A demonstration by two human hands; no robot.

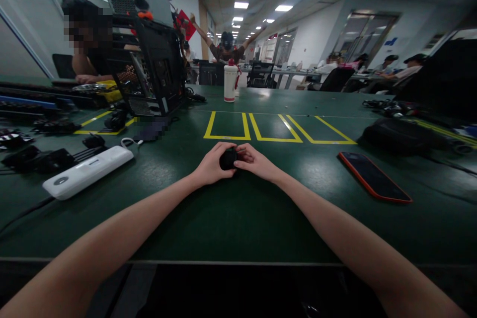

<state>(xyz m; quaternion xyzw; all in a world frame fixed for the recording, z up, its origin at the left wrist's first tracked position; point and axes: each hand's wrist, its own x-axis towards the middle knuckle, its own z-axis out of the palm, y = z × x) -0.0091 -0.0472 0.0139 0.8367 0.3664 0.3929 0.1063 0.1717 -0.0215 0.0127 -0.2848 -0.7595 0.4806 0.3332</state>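
Note:
A small black rounded object (228,159) is between my two hands, just above or on the green table (231,218); its kind is too dark to make out. My left hand (214,164) curls around its left side, thumb below and fingers above. From the right, the fingertips and thumb of my right hand (255,161) close on its right edge. Beyond my hands, yellow tape outlines (227,137) mark the table.
A white power strip (89,171) and black cables lie at left, near an open computer case (156,64). A white bottle (230,82) stands at the back. To the right are an orange-edged phone (374,177) and a black pouch (398,136). Several people sit beyond the table.

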